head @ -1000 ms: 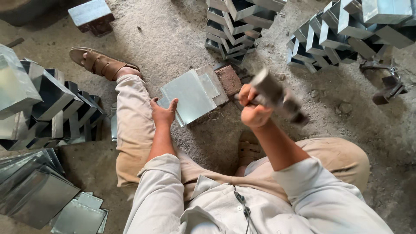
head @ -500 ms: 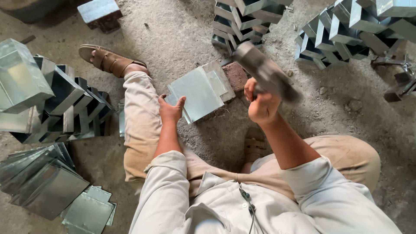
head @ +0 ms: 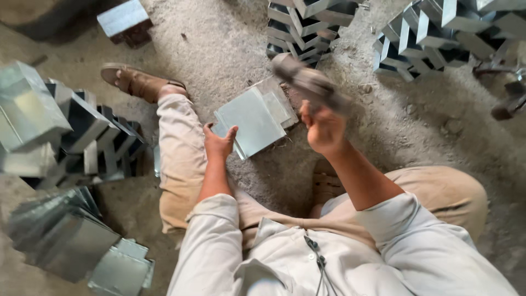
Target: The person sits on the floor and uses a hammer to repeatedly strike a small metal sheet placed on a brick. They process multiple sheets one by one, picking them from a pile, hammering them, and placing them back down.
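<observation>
A person sits on the floor [head: 438,126]. Right hand [head: 323,129] grips a raised, blurred hammer [head: 309,82]. Left hand [head: 220,143], fingers spread, steadies the metal sheet [head: 252,120] at its seven o'clock corner. A stray blow could catch those fingers.

Motion-blurred hammer [head: 309,83] head
</observation>
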